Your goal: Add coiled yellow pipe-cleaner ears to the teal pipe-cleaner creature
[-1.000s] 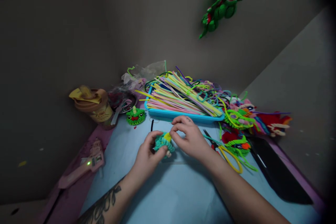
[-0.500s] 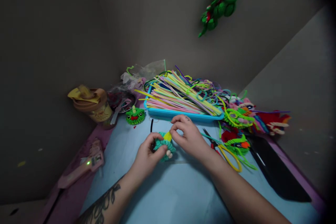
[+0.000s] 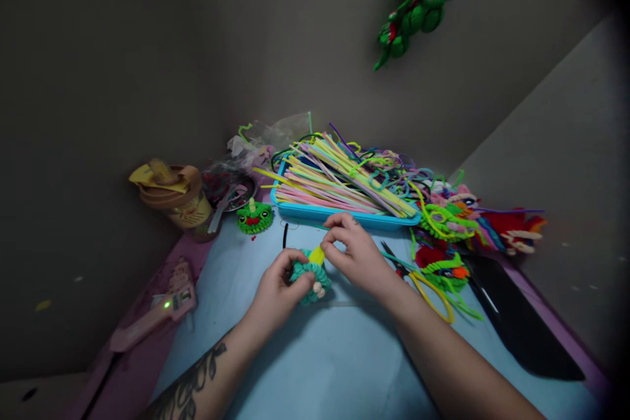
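My left hand is closed around a small teal pipe-cleaner figure with a beige bit at its lower edge, held just above the light blue table top. My right hand pinches a yellow pipe-cleaner piece at the top of that figure, fingers pressed together. A short black pipe cleaner lies just behind my left hand.
A blue tray heaped with coloured pipe cleaners stands behind my hands. A green frog figure and a tan cup sit left of it, a pink glue gun nearer left. Yellow-handled scissors and loose pipe-cleaner figures lie right.
My right hand has shifted slightly up and back, lifting the yellow piece at the figure's top. My left hand keeps its hold with little movement.
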A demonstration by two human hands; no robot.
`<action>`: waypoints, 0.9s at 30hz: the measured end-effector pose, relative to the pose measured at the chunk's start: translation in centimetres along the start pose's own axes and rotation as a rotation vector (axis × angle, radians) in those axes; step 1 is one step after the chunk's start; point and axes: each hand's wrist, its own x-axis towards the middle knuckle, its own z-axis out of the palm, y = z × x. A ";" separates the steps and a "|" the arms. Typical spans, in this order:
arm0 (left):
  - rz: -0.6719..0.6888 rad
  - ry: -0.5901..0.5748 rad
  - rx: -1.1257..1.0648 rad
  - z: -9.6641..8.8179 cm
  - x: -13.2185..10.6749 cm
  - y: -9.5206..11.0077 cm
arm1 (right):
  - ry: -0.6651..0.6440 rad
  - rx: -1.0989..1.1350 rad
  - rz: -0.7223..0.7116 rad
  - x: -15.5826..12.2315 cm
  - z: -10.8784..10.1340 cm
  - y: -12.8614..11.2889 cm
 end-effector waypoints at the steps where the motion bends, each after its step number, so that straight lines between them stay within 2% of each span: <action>1: -0.003 -0.003 -0.004 0.0 0.0 0.0 | -0.001 0.002 0.000 0.0 0.0 0.0; 13: -0.025 0.016 -0.013 0.1 0.0 0.3 | 0.010 0.021 -0.003 0.0 -0.1 0.0; 20: -0.030 0.010 -0.020 0.1 0.0 0.1 | 0.012 0.046 0.043 0.2 0.0 -0.2; 27: -0.077 0.098 -0.154 0.1 0.1 0.4 | 0.050 0.069 0.076 0.2 -0.3 0.0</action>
